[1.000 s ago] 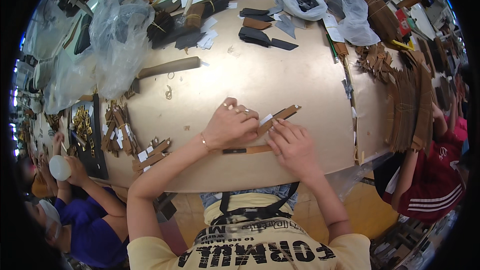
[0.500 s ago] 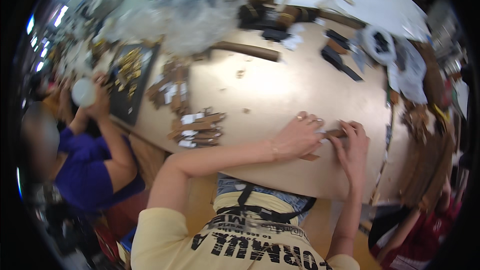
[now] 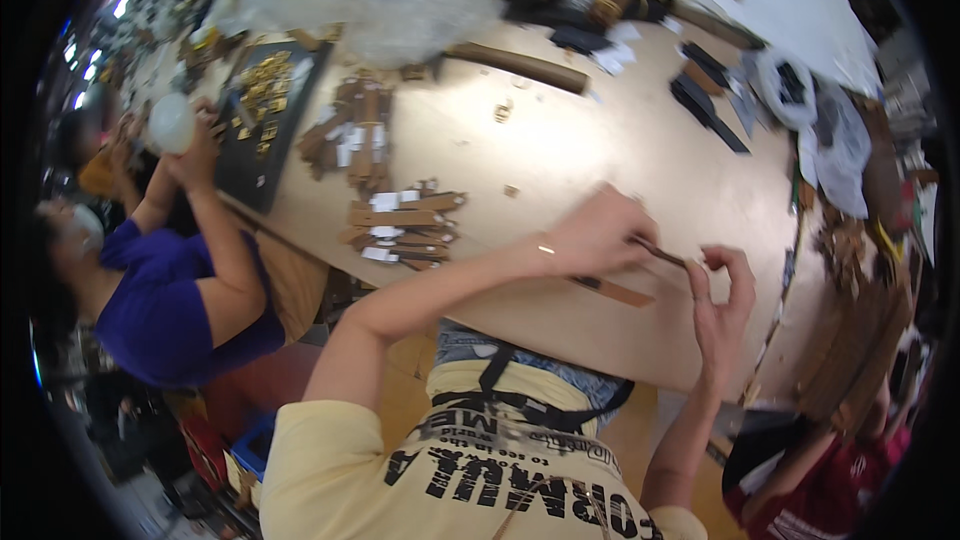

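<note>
Between my two hands a narrow dark brown strap is held just above the table. My left hand is closed on its left end, the fingers partly hidden and blurred. At the other end, my right hand pinches the strap between thumb and curled fingers. A second flat strip, brown with a dark part, lies on the table just below my left hand. To the left of my forearm rests a stack of brown strips with white paper tags, and behind it another tagged bundle.
A dark tray of gold-coloured metal pieces lies at far left, near a person in purple. Clear plastic bags, a brown roll and black strips lie farther back. Another person's red sleeve shows at lower right.
My left hand has turned and lifted a little, and the strap now slants between my hands. More of the strip on the table shows. The whole view has shifted slightly.
</note>
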### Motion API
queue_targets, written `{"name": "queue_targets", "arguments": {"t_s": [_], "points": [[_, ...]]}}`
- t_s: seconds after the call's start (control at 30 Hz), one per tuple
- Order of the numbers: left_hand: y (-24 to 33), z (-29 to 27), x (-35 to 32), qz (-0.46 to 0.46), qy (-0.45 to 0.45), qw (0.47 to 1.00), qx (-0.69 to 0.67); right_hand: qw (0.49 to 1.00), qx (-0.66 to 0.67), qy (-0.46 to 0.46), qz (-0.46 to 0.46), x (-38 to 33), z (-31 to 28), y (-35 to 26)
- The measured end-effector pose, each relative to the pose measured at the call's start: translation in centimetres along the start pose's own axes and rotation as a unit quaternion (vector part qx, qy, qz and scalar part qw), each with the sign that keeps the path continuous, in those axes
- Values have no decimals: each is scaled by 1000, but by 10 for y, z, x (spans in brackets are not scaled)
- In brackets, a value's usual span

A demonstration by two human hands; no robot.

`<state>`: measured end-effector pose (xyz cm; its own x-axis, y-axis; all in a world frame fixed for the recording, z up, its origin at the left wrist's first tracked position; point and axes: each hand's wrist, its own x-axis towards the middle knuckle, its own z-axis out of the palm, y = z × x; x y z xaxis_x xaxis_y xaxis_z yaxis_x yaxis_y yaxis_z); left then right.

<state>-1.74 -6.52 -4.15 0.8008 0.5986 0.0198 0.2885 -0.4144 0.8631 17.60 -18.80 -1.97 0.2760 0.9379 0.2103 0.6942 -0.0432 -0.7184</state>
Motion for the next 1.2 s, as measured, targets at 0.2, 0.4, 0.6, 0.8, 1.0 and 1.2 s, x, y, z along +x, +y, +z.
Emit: {"name": "queue_targets", "arguments": {"t_s": [0.2,0.4,0.6,0.8,1.0,1.2], "points": [[4,-104,-111,-181,117,977,-10,988,-81,-132,-18,-16,7,-10],[-2,-142,-196,-416,152,897,-2,978,-104,-178,15,-36,26,-21],[15,-107,-171,-266,275,846,371,973,-106,-195,56,-12,15,-15],[27,-40,-90,-4,100,946,307,974,-136,-177,-23,44,0,23],[2,20,-24,63,56,945,315,969,-198,31,-144,116,10,73],[-12,23,-31,57,91,954,281,972,-207,46,-106,151,21,95]]}}
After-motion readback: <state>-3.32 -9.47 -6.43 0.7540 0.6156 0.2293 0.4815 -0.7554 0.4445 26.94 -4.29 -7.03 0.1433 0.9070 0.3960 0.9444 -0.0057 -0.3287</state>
